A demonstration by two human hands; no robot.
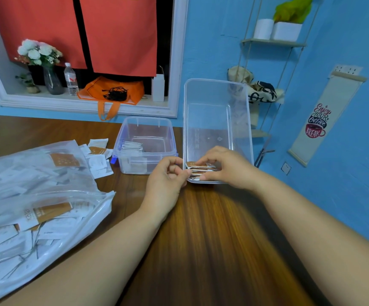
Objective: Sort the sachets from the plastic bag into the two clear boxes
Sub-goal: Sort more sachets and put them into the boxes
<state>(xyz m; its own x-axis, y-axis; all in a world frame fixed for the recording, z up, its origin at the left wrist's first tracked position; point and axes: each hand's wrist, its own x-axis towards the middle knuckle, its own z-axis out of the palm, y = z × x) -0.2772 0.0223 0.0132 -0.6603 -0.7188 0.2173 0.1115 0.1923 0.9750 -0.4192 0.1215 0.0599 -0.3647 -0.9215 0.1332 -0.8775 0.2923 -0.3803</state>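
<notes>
A clear plastic bag (pixel 31 202) full of white and brown sachets lies at the left on the wooden table (pixel 212 239). A small clear box (pixel 146 129) holds a row of white sachets (pixel 131 147). To its right stands a larger clear box (pixel 216 102), with a stack of brown sachets (pixel 200 168) at its near end. My right hand (pixel 225 166) reaches into that box and its fingers rest on the stack. My left hand (pixel 168 180) is at the box's near left corner, fingers curled, fingertips touching the stack's edge.
Several loose sachets (pixel 97 157) lie on the table between the bag and the small box. Behind, a window ledge holds an orange bag (pixel 110 91), a water bottle (pixel 71 79) and a vase of flowers (pixel 52 80). A blue wall with hanging shelves stands to the right.
</notes>
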